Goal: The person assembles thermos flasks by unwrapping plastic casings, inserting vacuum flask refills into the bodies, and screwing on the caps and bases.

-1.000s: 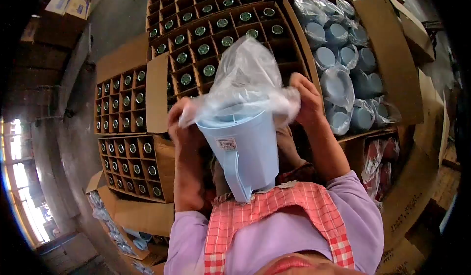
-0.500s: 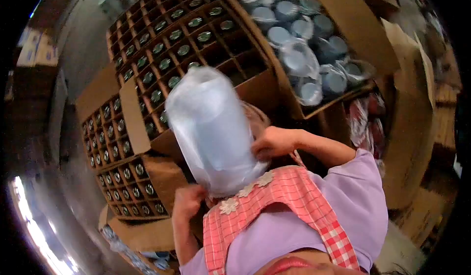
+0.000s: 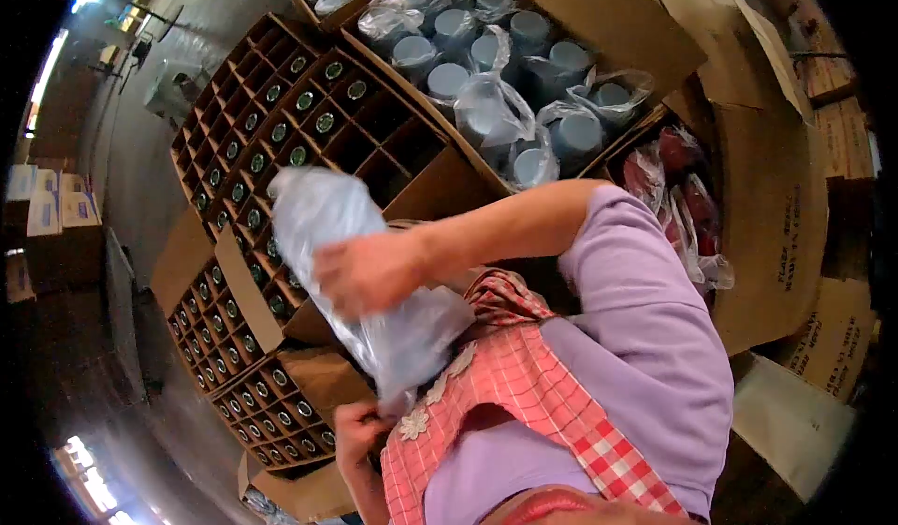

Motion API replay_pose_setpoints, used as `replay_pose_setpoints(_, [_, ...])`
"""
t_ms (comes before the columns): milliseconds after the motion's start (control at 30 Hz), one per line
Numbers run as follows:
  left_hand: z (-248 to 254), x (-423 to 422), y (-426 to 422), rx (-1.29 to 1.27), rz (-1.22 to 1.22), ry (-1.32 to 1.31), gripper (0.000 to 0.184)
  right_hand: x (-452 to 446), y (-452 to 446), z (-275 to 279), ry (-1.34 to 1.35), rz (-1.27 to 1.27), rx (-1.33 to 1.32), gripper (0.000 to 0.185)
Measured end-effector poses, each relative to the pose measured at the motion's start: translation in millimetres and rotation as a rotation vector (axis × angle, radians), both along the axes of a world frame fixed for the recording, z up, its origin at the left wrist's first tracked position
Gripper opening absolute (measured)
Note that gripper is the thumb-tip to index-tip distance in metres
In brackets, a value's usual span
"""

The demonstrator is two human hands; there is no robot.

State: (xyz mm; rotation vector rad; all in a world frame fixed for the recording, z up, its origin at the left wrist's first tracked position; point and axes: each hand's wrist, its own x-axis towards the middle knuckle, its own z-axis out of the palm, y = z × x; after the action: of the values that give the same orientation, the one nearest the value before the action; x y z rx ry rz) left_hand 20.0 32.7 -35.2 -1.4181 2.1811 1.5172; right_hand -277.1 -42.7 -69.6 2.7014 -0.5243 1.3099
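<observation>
My right grip lies across the wrapped item, a pale-blue shape in clear plastic slanting in front of my apron; blur hides whether those fingers close on it. My left grip is curled by its lower end, and I cannot tell if it pinches the film. I judge the step in hand to be working the plastic around the item; the next move calls for a sure hold on slippery film.

Beyond it, 1 open carton holds pale-blue vessels, many in clear bags. To its left, a divided carton has round glassy tops showing in its cells; 2 more divided cartons nearer me hold similar ones. At right, red items sit in plastic.
</observation>
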Motion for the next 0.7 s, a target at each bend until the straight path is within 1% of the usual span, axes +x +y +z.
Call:
replay_pose_setpoints(33, [-8.1,4.1,4.7,0.078,0.385,0.225,0.016,-21.6,-9.5,-16.6,-0.071,-0.161,-0.050,0.014])
replay_pose_setpoints(67, [-16.4,5.4,3.6,-0.069,0.455,0.390,0.021,-56.8,-0.9,-14.5,-0.076,-0.365,0.215,0.011])
replay_pose_setpoints(100, [-18.7,4.7,-4.8,-0.019,0.518,0.440,0.022,-92.1,3.9,-18.0,-0.375,-0.405,0.340,0.009])
replay_pose_setpoints(133, [-21.0,4.0,-14.7,0.029,0.582,0.491,0.024,-125.7,12.6,-20.5,-0.621,-0.552,0.314,0.016])
replay_pose_setpoints(167, [-24.9,0.8,-21.9,0.038,0.572,0.516,0.027,-153.2,14.0,-40.5,-0.963,-0.676,0.247,0.011])
replay_pose_setpoints(233, [-36.6,-3.5,-36.1,0.028,0.502,0.522,0.031,-208.6,29.0,-73.5,-1.408,-0.816,0.246,0.011])
replay_pose_setpoints(267, [-37.2,-8.6,-42.2,0.063,0.485,0.508,0.031,-235.1,37.8,-93.3,-1.584,-0.852,0.226,0.012])
replay_pose_setpoints(367, [-44.8,-23.2,-57.4,0.144,0.480,0.449,0.030,-299.0,64.3,-156.1,-1.990,-0.852,0.187,0.018])
replay_pose_setpoints(467, [-57.3,-33.8,-69.6,0.222,0.492,0.496,0.028,-337.7,82.9,-225.8,-2.255,-0.808,0.121,0.025])
replay_pose_setpoints(533, [-63.5,-38.7,-74.4,0.246,0.483,0.469,0.029,-356.8,92.3,-274.7,-2.396,-0.776,0.042,0.025])
replay_pose_setpoints(567, [-65.7,-40.2,-75.3,0.265,0.492,0.462,0.029,-361.3,95.2,-287.1,-2.467,-0.762,0.003,0.026])
replay_pose_setpoints(600, [-68.8,-42.8,-76.8,0.281,0.501,0.459,0.029,-356.1,94.1,-272.3,-2.340,-0.983,0.151,0.026])
replay_pose_setpoints(633, [-71.8,-43.5,-78.3,0.268,0.483,0.451,0.029,-338.4,93.4,-239.5,-2.195,-1.189,0.294,0.026])
replay_pose_setpoints(667, [-72.3,-44.7,-80.2,0.273,0.475,0.450,0.029,-327.6,91.8,-219.7,-2.032,-1.382,0.433,0.027])
replay_pose_setpoints(700, [-73.4,-46.7,-81.5,0.278,0.467,0.452,0.029,-338.3,99.2,-249.3,-1.712,-1.285,0.438,0.021])
